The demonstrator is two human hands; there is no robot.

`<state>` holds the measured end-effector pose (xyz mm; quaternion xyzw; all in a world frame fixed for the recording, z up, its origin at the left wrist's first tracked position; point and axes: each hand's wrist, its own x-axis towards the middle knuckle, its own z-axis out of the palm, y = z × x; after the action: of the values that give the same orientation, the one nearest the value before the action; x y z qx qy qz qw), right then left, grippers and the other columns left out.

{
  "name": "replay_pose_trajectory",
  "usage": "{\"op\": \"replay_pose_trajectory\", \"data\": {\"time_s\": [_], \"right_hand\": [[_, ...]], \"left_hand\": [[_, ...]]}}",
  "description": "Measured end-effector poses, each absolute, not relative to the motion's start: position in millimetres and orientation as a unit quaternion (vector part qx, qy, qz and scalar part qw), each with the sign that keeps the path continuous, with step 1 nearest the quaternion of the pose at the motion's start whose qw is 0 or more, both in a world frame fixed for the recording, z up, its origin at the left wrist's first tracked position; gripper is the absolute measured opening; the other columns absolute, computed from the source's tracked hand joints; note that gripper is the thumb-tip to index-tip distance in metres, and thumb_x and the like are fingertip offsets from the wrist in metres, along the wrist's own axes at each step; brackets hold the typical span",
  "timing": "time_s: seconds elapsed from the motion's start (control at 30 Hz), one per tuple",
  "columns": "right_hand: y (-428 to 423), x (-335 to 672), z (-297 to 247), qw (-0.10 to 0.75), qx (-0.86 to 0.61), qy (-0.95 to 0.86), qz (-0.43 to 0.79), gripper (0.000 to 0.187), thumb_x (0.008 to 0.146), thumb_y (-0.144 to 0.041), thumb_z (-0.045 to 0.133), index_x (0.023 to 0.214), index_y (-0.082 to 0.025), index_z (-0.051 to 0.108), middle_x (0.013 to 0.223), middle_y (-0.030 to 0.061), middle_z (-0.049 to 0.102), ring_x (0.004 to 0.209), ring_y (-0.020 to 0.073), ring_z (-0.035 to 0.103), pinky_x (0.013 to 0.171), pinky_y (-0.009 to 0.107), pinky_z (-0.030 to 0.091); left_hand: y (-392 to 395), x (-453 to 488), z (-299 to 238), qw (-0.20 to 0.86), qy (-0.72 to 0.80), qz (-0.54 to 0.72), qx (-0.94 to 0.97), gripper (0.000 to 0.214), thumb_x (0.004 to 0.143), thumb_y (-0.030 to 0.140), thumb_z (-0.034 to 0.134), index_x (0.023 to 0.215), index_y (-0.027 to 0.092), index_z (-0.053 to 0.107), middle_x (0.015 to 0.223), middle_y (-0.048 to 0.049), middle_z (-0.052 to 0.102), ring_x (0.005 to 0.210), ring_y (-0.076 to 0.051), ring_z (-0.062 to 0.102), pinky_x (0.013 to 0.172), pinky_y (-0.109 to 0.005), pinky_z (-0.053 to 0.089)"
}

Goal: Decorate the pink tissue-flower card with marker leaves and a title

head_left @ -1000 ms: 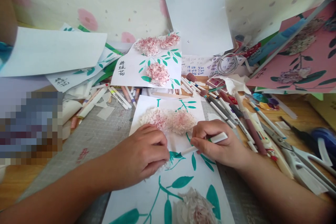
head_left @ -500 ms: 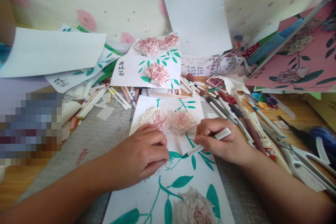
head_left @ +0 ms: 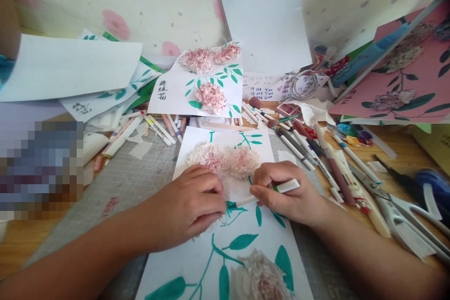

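A white sheet (head_left: pixel 242 239) with painted teal stems and leaves lies on a grey cutting mat (head_left: pixel 126 183). Pink-white paper flowers (head_left: pixel 225 159) are stuck near its top, and another paper flower (head_left: pixel 260 281) sits near its bottom. My right hand (head_left: pixel 284 192) is closed on a white marker pen (head_left: pixel 267 193), its tip touching a teal leaf in the middle of the sheet. My left hand (head_left: pixel 190 208) rests curled on the sheet just left of the tip, pressing the paper down; whether something is under its fingers is hidden.
Many pens and brushes (head_left: pixel 309 150) lie right of the sheet, with scissors (head_left: pixel 404 215) further right. A finished flower card (head_left: pixel 207 84) leans behind. Loose white sheets (head_left: pixel 70 68) pile at left, a pink flower picture (head_left: pixel 404 89) at right. A blurred patch (head_left: pixel 40 166) covers the left.
My right hand slid the marker tip slightly right and then back left along the teal leaf. My left hand stayed in place on the sheet.
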<state>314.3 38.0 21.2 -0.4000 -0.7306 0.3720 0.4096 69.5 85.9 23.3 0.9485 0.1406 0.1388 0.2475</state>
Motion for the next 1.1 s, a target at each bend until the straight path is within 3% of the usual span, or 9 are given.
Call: {"op": "replay_pose_trajectory", "data": {"time_s": [1.1], "right_hand": [[33.1,309.3,23.8,0.395,-0.370,-0.744,0.392,0.031,0.085,-0.015,0.059,0.059,-0.021,0.043,0.056,-0.0036,0.049,0.049,0.0088,0.043,0.048,0.023,0.035]], "left_hand": [[86.0,69.5,24.1,0.243,0.144,0.133,0.950,0.018,0.096,0.017,0.052,0.088,0.020,0.067,0.090,-0.0040,0.056,0.088,-0.019,0.050,0.087,-0.034,0.040]]}}
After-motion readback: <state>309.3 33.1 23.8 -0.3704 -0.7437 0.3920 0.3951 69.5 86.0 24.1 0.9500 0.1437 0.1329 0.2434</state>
